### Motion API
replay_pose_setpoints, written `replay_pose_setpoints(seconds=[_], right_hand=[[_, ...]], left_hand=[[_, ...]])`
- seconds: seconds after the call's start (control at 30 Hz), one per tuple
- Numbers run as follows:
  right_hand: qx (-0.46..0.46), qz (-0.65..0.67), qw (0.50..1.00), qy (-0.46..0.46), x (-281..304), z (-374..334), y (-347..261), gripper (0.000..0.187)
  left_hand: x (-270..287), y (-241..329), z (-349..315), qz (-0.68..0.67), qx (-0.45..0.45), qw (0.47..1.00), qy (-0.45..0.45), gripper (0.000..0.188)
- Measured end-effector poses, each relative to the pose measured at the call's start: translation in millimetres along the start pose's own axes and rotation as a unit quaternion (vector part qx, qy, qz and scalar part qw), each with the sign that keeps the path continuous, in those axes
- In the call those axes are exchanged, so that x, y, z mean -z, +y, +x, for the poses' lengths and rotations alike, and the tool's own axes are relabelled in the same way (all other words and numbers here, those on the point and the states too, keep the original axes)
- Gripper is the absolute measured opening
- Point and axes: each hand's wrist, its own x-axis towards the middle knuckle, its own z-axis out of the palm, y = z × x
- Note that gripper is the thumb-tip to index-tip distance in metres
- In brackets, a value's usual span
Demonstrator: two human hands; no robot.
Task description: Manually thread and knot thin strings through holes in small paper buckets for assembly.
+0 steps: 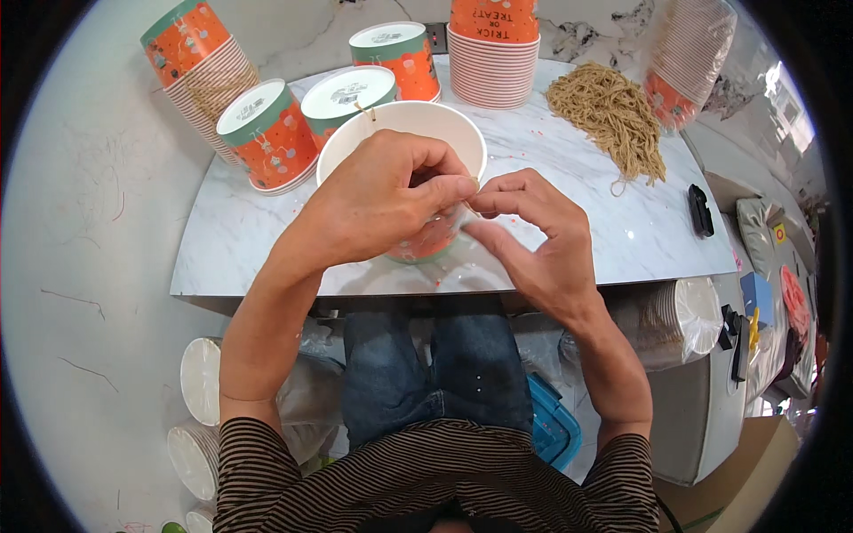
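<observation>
A white-lined paper bucket [404,133] with an orange and green outside stands before me near the table's front edge. A short loop of brown twine [366,112] pokes through its far left rim. My left hand [386,186] reaches across the bucket, thumb and forefinger pinched at its right rim. My right hand [542,235] meets it there, its fingers closed around the same spot. A bit of twine shows between the fingertips, but most of it is hidden by them. The bucket's front is largely covered by my left hand.
Upside-down orange buckets [267,138] and tall stacks of buckets [493,71] line the table's back and left. A heap of brown twine [609,115] lies at the back right, with a small black object [700,211] nearer the right edge. Wrapped stacks [689,315] sit below the tabletop.
</observation>
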Motion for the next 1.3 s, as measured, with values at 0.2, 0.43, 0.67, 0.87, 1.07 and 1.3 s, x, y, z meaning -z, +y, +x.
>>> replay_pose_setpoints(seconds=[0.2, 0.43, 0.67, 0.87, 1.07, 1.3], right_hand=[[-0.074, 0.067, 0.995, 0.028, -3.0, -3.8, 1.8, 0.007], [-0.022, 0.006, 1.0, 0.008, -8.1, -8.6, -3.9, 0.005], [-0.013, -0.021, 1.0, 0.0, -2.6, -3.6, -14.4, 0.007], [-0.03, 0.102, 0.994, 0.024, -3.3, 0.7, -9.8, 0.024], [-0.022, 0.1, 0.992, -0.07, -7.3, 13.6, 1.9, 0.045], [0.035, 0.108, 0.991, -0.073, -12.2, 19.8, 16.5, 0.024]], left_hand=[[1.8, -0.4, -1.7, -0.046, -0.007, 0.999, 0.003, 0.017], [1.2, 0.9, -9.4, -0.174, -0.037, 0.984, -0.005, 0.021], [-13.5, 5.5, -25.4, 0.079, -0.165, 0.981, 0.068, 0.027], [-12.0, 7.0, -29.6, 0.034, -0.079, 0.991, 0.101, 0.017], [-5.1, -1.1, -30.2, -0.022, -0.062, 0.995, 0.07, 0.011], [0.6, -6.7, -32.0, -0.073, -0.059, 0.991, 0.09, 0.008]])
